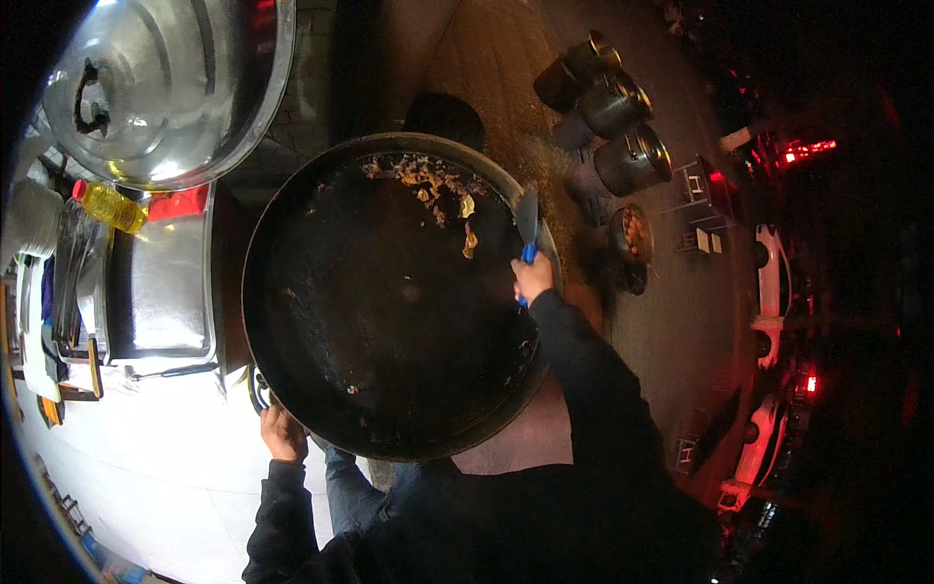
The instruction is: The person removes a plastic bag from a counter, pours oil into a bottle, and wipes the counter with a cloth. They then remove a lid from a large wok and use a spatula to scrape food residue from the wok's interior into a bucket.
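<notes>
A very wide, round, dark metal pan (394,306) fills the middle of the view. My right hand (535,274) grips the blue handle of a scraper (527,219) at the pan's right rim. The scraper's flat blade points away from me. Brown and yellowish food scraps (430,182) lie along the far inner side, with a few small bits near the close side. My left hand (283,434) grips the pan's near-left edge, its fingertips partly hidden by the rim, just below a metal ring-shaped part (257,388).
At left are a large metal lid (168,87), a yellow oil bottle (109,206), a red packet (177,203), a steel tray (164,292) and a wooden-handled knife (94,358). Several pots (631,160) and a food-filled pan (632,233) sit on the ground rightward. Parked cars (770,292) stand beyond.
</notes>
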Motion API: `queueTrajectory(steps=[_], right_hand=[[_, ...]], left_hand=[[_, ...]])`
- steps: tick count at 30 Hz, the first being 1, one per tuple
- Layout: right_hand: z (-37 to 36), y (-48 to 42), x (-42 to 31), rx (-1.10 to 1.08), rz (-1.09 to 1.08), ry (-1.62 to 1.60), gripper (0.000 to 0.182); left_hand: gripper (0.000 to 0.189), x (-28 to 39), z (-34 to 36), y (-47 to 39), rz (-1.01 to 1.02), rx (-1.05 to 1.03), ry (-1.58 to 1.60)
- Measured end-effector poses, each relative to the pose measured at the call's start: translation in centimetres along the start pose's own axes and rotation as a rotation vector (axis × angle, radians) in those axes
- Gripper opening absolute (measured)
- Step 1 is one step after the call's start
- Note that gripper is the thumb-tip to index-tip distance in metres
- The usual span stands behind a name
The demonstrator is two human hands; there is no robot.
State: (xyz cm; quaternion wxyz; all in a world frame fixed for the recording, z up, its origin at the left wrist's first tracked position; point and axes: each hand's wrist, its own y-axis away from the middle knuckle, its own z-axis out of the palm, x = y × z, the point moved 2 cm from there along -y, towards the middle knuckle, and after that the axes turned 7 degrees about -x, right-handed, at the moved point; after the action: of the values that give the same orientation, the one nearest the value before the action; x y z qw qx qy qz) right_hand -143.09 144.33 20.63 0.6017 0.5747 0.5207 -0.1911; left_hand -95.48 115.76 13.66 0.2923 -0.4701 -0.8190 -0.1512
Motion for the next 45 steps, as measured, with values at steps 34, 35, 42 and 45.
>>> queueTrajectory(steps=[34,35,42,45], right_hand=[[3.9,-7.0,-3.1,-0.126,-0.027,0.301,0.015],[5.6,-8.0,-4.0,-0.182,-0.039,0.269,0.015],[8.2,-8.1,-3.0,-0.148,0.017,0.107,0.014],[5.5,-8.2,-4.4,-0.173,-0.031,0.281,0.012]], left_hand=[[0.019,0.2,-0.1,-0.7,0.011,0.043,0.015],[0.020,0.0,0.7,-1.0,-0.013,0.060,0.070],[0.019,-0.4,0.0,0.1,-0.051,0.044,-0.006],[0.017,0.0,-0.4,-1.5,0.002,0.053,0.025]])
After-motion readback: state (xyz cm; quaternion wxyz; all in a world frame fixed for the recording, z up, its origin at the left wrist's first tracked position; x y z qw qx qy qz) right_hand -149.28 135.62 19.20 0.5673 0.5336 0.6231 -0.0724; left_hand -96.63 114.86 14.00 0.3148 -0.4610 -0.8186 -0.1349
